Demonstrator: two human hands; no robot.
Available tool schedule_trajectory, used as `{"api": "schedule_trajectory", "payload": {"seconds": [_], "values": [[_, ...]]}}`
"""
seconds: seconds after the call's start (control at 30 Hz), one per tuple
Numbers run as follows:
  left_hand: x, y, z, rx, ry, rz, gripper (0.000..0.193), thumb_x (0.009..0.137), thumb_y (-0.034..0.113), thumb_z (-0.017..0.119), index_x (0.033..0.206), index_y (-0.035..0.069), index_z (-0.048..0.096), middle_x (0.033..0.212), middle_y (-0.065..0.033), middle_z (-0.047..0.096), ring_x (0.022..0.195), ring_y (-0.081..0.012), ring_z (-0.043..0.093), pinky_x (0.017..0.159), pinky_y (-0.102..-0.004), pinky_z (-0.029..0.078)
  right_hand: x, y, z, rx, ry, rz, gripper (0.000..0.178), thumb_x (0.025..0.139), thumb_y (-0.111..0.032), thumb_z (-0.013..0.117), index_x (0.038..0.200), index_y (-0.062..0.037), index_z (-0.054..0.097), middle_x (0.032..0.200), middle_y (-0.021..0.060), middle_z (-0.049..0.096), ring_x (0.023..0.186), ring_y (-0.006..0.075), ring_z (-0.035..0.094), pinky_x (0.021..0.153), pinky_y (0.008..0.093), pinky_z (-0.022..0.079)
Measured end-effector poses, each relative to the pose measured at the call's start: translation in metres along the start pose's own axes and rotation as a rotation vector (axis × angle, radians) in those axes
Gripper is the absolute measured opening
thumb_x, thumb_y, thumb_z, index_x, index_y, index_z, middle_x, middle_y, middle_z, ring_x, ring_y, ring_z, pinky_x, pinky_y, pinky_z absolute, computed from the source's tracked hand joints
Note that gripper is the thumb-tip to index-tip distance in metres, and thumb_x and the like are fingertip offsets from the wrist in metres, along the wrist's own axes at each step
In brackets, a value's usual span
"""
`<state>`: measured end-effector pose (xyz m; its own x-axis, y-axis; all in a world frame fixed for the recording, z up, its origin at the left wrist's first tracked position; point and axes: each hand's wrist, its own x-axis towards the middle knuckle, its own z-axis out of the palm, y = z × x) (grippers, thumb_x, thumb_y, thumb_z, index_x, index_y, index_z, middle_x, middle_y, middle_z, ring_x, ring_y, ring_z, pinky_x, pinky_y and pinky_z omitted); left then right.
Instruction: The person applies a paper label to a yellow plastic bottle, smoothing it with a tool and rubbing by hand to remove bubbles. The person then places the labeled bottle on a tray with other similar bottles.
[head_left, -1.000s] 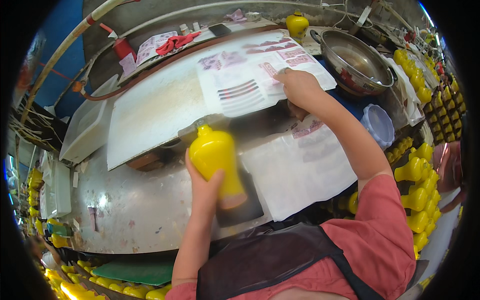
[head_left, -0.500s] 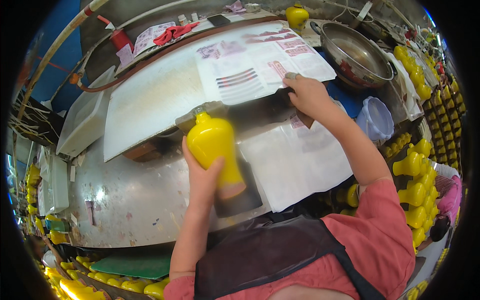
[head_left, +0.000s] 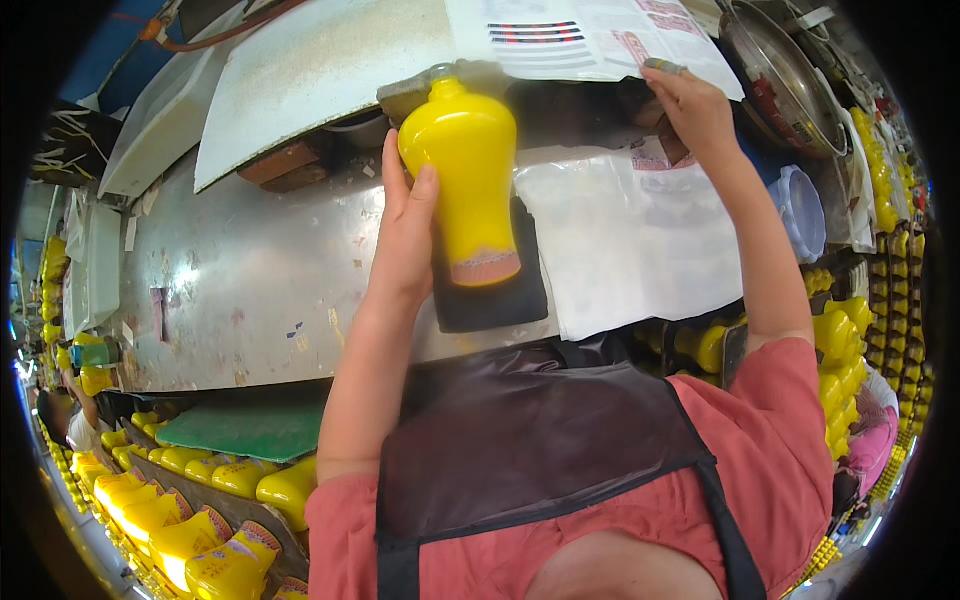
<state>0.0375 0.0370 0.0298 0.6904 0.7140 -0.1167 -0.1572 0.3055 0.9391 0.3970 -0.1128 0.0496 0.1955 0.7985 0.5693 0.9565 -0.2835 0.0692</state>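
My left hand (head_left: 407, 225) is wrapped around the side of a glossy yellow vase-shaped bottle (head_left: 460, 150). The bottle stands nearly upright in the picture, narrow neck away from me, with a pinkish patterned band around its base end. Beneath it lies a dark pad (head_left: 490, 305), and a grey block (head_left: 405, 97) sits behind its neck. My right hand (head_left: 697, 110) reaches to the printed sheet (head_left: 560, 65) on the raised white board. Its fingers are pinched at the lower end of a pink-red printed strip (head_left: 630, 46); a greyish cover shows on one fingertip.
White paper sheets (head_left: 640, 250) lie right of the pad on the metal table (head_left: 250, 270). A large metal pan (head_left: 785, 80) and a pale blue bucket (head_left: 797, 212) stand at the right. Rows of yellow bottles (head_left: 215, 545) crowd both sides; a green board (head_left: 240, 430) lies at lower left.
The view has shifted, so the table and both hands appear higher. My left hand still holds the bottle, which looks straighter. My right hand stays at the strip.
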Motion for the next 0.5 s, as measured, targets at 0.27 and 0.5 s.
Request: {"api": "schedule_trajectory", "payload": {"seconds": [0.27,0.5], "values": [[0.003,0.003,0.002,-0.121,-0.111,-0.002,0.083,0.097,0.021,0.062,0.164,0.010,0.013,0.155,-0.0124,0.040,0.143,-0.0268,0.041,0.119,-0.0406,0.033,0.055,-0.052,-0.076,0.838,-0.537,0.238,0.027,0.103,-0.023,0.062,0.103,0.0005,0.076,0.089,0.0006,0.072,0.074,0.0035,0.064,0.072,0.0228,0.054],[0.009,0.004,-0.006,-0.239,-0.155,-0.090,0.081,0.092,0.018,0.064,0.161,0.010,0.021,0.151,-0.0110,0.045,0.141,-0.0262,0.044,0.118,-0.0414,0.035,0.127,-0.124,-0.124,0.974,-0.713,0.426,0.028,0.101,-0.019,0.066,0.109,0.0060,0.075,0.093,0.0099,0.078,0.080,0.0094,0.072,0.069,0.0204,0.055]]}}
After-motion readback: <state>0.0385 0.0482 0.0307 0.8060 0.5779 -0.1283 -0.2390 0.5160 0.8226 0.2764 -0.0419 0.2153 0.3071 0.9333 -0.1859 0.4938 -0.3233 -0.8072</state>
